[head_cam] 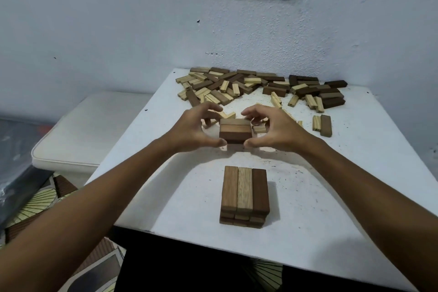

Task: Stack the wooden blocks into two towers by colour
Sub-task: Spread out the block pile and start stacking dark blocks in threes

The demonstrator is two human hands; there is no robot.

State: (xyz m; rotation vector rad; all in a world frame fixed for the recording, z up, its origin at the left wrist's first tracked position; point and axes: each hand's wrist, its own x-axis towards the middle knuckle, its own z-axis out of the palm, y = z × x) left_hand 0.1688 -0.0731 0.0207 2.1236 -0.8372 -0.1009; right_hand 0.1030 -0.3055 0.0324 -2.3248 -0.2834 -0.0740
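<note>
While left hand (pixel 189 128) and right hand (pixel 275 127) pinch three smooth dark-brown rectangular wooden blocks (pixel 235 133) side by side, fingers curled, their undersides are hidden. Dark squared tower (pixel 245 194) sits near on speckled white tabletop (pixel 343 173).

Brown blocks (pixel 245 193) – one paler, pale striped blocks (pixel 227 85), speckled white table (pixel 355 149), fan-patterned floor (pixel 35 204)

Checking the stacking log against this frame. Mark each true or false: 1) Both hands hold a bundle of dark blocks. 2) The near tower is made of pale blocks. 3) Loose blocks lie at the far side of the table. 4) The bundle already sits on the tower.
1) True: the left hand and right hand grip the bundle.
2) False: the tower is brown.
3) True: the pile lies by the wall, on the table.
4) False: the bundle is held apart, beyond the tower.
</note>
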